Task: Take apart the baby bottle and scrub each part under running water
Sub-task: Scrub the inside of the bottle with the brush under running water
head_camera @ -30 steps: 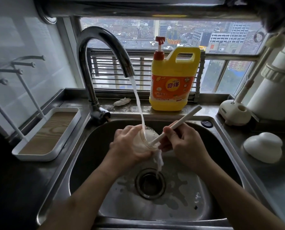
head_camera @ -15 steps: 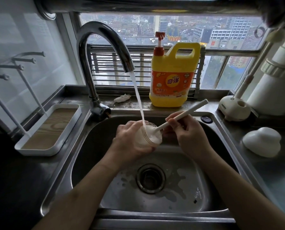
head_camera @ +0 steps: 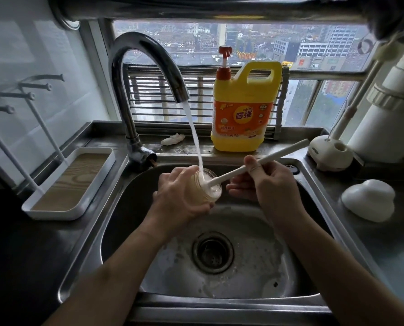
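Left hand [head_camera: 177, 196] holds the bottle body [head_camera: 204, 192] over the sink [head_camera: 130, 208], fingers curled round it from the far side, mouth tilted up and to the right. Right hand [head_camera: 266, 184] pinches the white brush handle [head_camera: 262, 162] btw thumb and fingers; lower fingers are loosely curled under it. Handle slants up to the right, and its lower end goes into the bottle mouth. Brush head is inside, can't make it out. Water [head_camera: 194, 135] runs from the faucet [head_camera: 146, 57] straight into the bottle opening. Drain [head_camera: 212, 252] sits below the hands, w/ wet patches on the sink floor around it. Yellow detergent jug [head_camera: 243, 109] w/ red pump stands on the ledge behind the sink, right of the faucet. White tray [head_camera: 92, 154] on the table at left. White domed piece [head_camera: 369, 200] lies on the table [head_camera: 384, 243] at right, near a white holder [head_camera: 329, 152] w/ a stick standing in it.
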